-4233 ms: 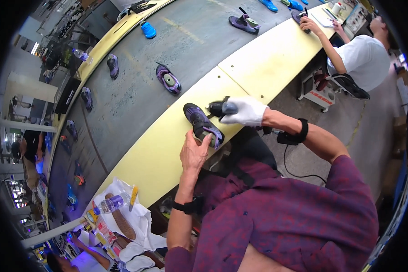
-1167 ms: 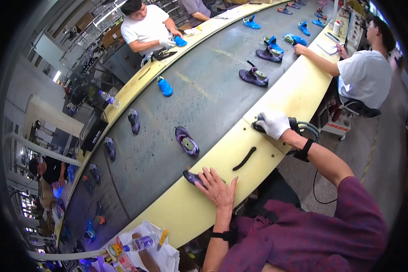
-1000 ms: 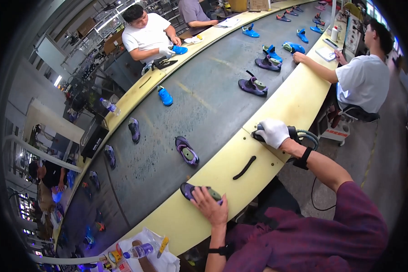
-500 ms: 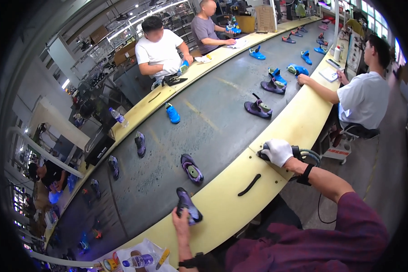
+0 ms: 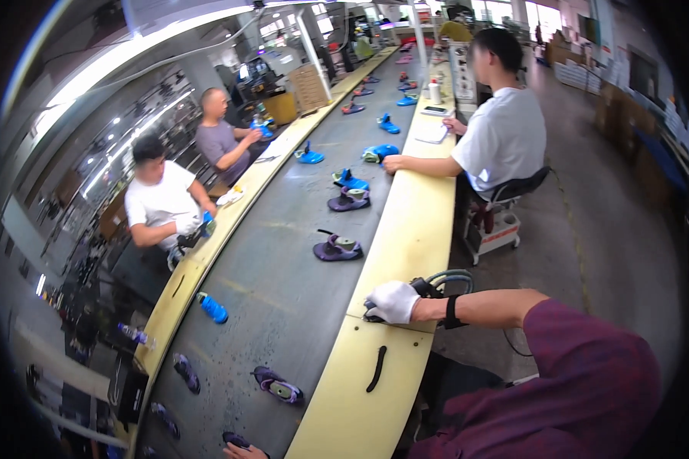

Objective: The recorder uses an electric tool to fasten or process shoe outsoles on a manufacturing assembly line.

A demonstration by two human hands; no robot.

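My right hand (image 5: 393, 304), in a white glove, is closed around a black hand tool (image 5: 425, 287) with grey hoses, resting on the cream ledge (image 5: 386, 260); the glove hides much of the tool. At the bottom edge my left hand (image 5: 245, 452), bare, has its fingers on a dark purple shoe (image 5: 236, 439); both are largely cut off by the frame. Just beyond on the grey conveyor belt (image 5: 264, 268) lies another purple shoe (image 5: 279, 385). A black curved strip (image 5: 376, 369) lies on the ledge near my right hand.
Several blue and purple shoes stand along the belt, including a blue shoe (image 5: 213, 307) and a purple shoe (image 5: 338, 247). One co-worker (image 5: 505, 138) sits at the right ledge; two others (image 5: 161, 195) work across the belt. A wheeled stool (image 5: 505, 222) stands on the floor.
The view has swung right and up, so the belt scene sits lower and further left. My left hand and its shoe are now mostly out of frame. My right hand still grips the tool.
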